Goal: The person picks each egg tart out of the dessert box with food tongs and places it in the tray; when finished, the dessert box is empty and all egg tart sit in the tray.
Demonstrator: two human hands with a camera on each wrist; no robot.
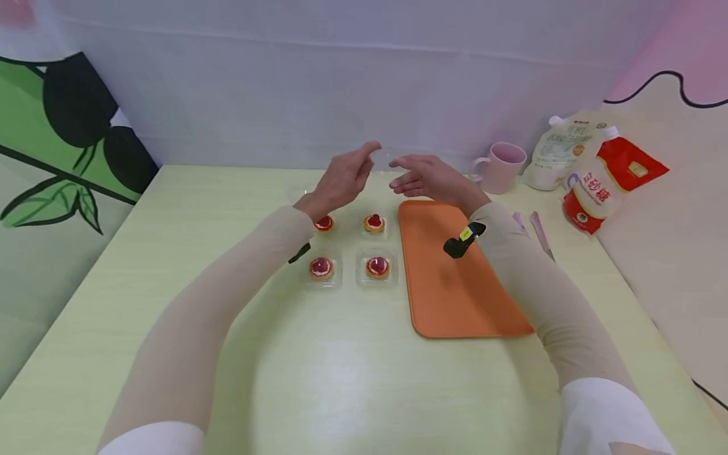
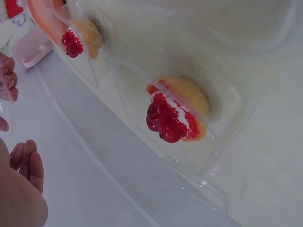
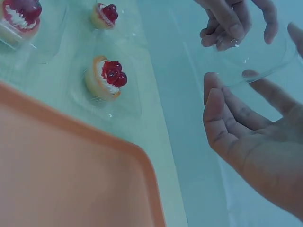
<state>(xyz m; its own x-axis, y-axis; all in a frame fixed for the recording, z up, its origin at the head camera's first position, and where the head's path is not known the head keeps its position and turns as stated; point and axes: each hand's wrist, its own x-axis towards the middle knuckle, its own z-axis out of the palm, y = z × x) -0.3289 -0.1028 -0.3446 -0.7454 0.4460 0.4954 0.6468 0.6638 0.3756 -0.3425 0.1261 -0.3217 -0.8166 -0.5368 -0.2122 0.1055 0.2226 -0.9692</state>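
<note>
Clear containers (image 2: 225,101) held tarts (image 2: 182,101) on the surface (image 1: 341,379), near a pale backdrop (image 1: 284,95). The left hand (image 1: 344,180) and right hand (image 1: 429,180) gripped clear plastic (image 3: 260,59).

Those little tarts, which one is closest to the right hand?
The back-right tart, near the far-left corner of the orange tray. The front tarts lie farther from the right hand, and the other back tart sits farther left.

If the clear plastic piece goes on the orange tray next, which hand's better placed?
Probably the right hand: the head view shows it by the far edge of the orange tray, while the left hand is farther away, nearer the back left tart. Both hands are at the clear plastic piece.
</note>
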